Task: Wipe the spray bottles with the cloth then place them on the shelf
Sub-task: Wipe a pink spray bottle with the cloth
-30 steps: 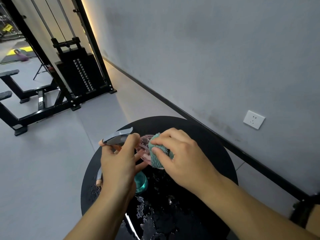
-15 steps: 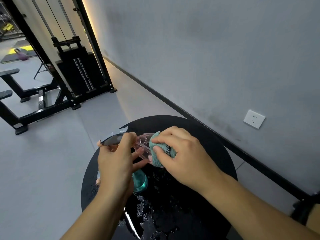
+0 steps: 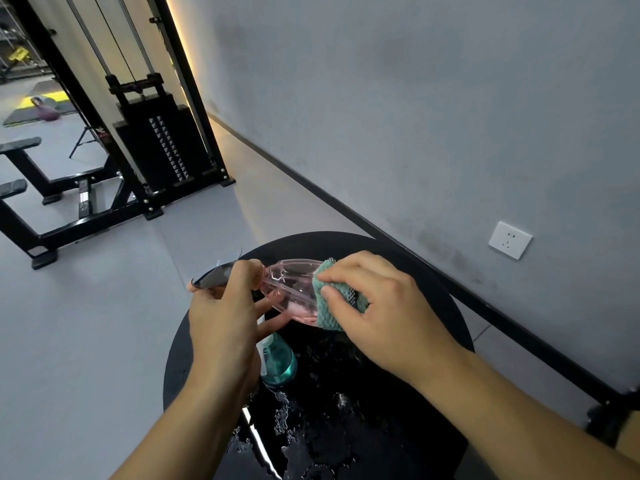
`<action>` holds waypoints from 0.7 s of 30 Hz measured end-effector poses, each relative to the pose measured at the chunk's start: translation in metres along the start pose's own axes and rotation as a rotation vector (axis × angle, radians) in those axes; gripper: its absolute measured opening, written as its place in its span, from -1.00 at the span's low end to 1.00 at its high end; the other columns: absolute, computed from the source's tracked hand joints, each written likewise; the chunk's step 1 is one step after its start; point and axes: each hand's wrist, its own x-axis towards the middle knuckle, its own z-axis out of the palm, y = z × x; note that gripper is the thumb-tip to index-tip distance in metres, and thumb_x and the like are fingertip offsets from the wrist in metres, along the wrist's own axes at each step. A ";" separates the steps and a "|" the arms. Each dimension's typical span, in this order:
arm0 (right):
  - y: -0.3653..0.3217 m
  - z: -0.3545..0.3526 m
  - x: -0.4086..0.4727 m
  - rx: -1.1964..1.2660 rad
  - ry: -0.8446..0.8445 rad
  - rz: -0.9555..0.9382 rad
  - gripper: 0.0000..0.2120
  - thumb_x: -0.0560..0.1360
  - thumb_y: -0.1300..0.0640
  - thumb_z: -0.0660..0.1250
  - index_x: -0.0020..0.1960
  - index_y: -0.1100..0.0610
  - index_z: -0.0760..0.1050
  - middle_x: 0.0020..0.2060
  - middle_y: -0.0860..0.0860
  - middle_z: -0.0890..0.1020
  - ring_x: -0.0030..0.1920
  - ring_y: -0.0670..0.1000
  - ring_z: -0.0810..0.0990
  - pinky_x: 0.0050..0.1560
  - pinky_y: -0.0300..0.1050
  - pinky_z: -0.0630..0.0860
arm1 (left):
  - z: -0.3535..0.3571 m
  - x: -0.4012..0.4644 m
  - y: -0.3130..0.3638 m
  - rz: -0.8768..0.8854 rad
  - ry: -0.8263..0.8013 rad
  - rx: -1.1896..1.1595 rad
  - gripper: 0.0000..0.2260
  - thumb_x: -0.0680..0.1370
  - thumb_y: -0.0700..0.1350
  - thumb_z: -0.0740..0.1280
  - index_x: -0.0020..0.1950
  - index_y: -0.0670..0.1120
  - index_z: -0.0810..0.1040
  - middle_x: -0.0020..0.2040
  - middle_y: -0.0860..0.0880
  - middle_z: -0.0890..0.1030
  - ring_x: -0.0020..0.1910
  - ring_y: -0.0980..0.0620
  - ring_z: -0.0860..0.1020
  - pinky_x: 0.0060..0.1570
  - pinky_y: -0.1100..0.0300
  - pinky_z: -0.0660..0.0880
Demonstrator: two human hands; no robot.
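Nearest the camera, the round black table (image 3: 433,306) has a glossy top, wet with beads and puddles of water (image 3: 311,431) across its near half. A teal bottle (image 3: 278,363), see-through and wide at its base, stands on the table just behind the left wrist, partly hidden by it. Above the table, the left hand (image 3: 225,327) has its fingers wrapped round the neck and dark spray head of a clear pink bottle (image 3: 294,289), which lies tilted on its side in the air, with its base toward the right. The right hand (image 3: 384,306) has its fingers pinched together on a teal cloth (image 3: 332,303), knobbly in weave, and presses it against the bottle's rounded body. Farther off, a white socket (image 3: 509,240) sits on the grey, smudged wall (image 3: 415,98). At far left, a black steel weight machine (image 3: 159,147) stands on the smooth grey floor (image 3: 86,323).
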 end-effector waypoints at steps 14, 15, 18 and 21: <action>0.008 -0.005 0.000 0.061 -0.004 0.121 -0.83 0.60 0.17 0.41 0.17 0.05 0.69 0.04 -0.22 0.62 0.11 -0.22 0.60 0.13 -0.45 0.48 | -0.003 0.008 0.003 0.044 0.014 0.023 -0.93 0.57 -0.14 0.39 -0.09 -0.08 0.55 -0.16 -0.09 0.62 -0.17 -0.25 0.73 -0.12 -0.25 0.71; 0.009 -0.005 0.000 0.058 -0.005 0.132 -0.83 0.61 0.17 0.41 0.17 0.04 0.69 0.04 -0.22 0.61 0.12 -0.22 0.59 0.13 -0.45 0.48 | -0.004 0.008 0.003 0.043 0.007 0.024 -0.93 0.57 -0.14 0.38 -0.10 -0.08 0.53 -0.15 -0.09 0.62 -0.17 -0.25 0.73 -0.12 -0.25 0.71; 0.006 -0.001 -0.003 0.032 -0.011 0.088 -0.82 0.62 0.16 0.40 0.19 0.06 0.68 0.06 -0.20 0.61 0.14 -0.18 0.59 0.16 -0.36 0.52 | -0.004 0.006 0.000 0.031 -0.014 0.057 -0.93 0.56 -0.14 0.38 -0.08 -0.10 0.54 -0.13 -0.12 0.63 -0.18 -0.23 0.71 -0.11 -0.30 0.71; 0.004 0.001 -0.002 0.006 -0.011 0.033 -0.82 0.61 0.15 0.42 0.19 0.05 0.69 0.07 -0.18 0.63 0.13 -0.14 0.61 0.19 -0.29 0.53 | -0.005 0.006 -0.002 0.029 -0.007 0.075 -0.93 0.56 -0.13 0.39 -0.06 -0.11 0.56 -0.13 -0.11 0.60 -0.21 -0.19 0.71 -0.17 -0.21 0.71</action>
